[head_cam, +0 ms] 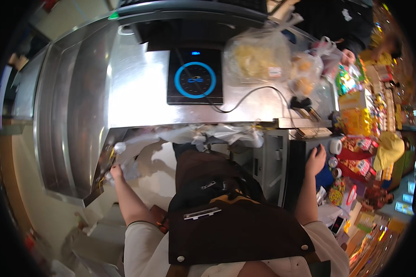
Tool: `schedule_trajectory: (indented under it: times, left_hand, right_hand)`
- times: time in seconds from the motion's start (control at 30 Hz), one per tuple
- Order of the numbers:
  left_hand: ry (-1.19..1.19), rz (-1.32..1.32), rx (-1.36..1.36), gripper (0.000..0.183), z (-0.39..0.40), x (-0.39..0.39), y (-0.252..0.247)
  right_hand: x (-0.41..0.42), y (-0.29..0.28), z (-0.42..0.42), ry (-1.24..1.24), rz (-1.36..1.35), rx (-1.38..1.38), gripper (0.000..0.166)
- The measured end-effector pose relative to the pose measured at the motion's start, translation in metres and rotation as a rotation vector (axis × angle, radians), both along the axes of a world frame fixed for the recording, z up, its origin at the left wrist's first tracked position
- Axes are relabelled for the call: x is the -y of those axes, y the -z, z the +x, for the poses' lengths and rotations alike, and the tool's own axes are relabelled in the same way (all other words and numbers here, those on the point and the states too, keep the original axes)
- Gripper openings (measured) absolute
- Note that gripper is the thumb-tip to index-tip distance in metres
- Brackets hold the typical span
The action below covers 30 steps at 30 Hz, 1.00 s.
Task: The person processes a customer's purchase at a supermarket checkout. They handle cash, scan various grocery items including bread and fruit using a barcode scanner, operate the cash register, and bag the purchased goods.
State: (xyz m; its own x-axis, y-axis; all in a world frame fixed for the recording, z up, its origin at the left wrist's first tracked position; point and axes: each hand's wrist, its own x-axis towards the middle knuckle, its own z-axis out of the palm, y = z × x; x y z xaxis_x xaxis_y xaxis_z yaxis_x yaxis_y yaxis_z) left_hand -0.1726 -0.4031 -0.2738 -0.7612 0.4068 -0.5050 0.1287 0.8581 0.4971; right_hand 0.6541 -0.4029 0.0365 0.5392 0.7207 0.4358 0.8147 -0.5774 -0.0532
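Note:
Low on the left, my left hand (pixel 117 171) is by clear plastic bags (pixel 126 169) hanging under the counter's edge; its fingers are small and blurred, so a hold on them cannot be made out. My right hand (pixel 316 161) rests on top of a black cabinet (pixel 300 152), fingers extended, beside a roll of white tape (pixel 335 146). Ahead, on the steel counter (pixel 138 104), lies a black induction-style plate (pixel 195 78) with a lit blue ring. To its right are a tied plastic bag with a clear tray of yellow food (pixel 254 60) and a bag of round buns (pixel 303 74).
A steel trough (pixel 72 114) borders the counter's left side. A black cable (pixel 244 100) curves across the counter towards black-handled tools (pixel 301 103). Red snack packets (pixel 357 168) and a yellow cloth-like item (pixel 388 150) crowd the right. Part of a person in yellow (pixel 376 55) shows at upper right.

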Motion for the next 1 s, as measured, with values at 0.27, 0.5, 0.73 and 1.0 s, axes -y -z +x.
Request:
schedule_trajectory:
  times: [0.27,0.5,0.73,1.0]
  left_hand:
    - [-0.183,0.032,-0.421,0.028,-0.003,0.031,-0.053]
    - [0.317,-0.126,0.696,0.029,0.057,-0.053,-0.190]
    - [1.202,0.313,1.022,0.019,0.246,-0.228,-0.388]
    - [1.455,0.930,0.461,0.037,0.453,-0.336,-0.475]
  right_hand:
    - [0.025,0.015,0.027,-0.037,-0.110,-0.071,0.038]
    - [-0.028,-0.018,-0.015,0.223,-0.255,0.225,0.030]
    - [-0.193,-0.059,-0.062,-0.116,0.590,-0.594,0.033]
    - [-0.346,-0.083,0.050,-0.243,0.523,-0.221,0.081]
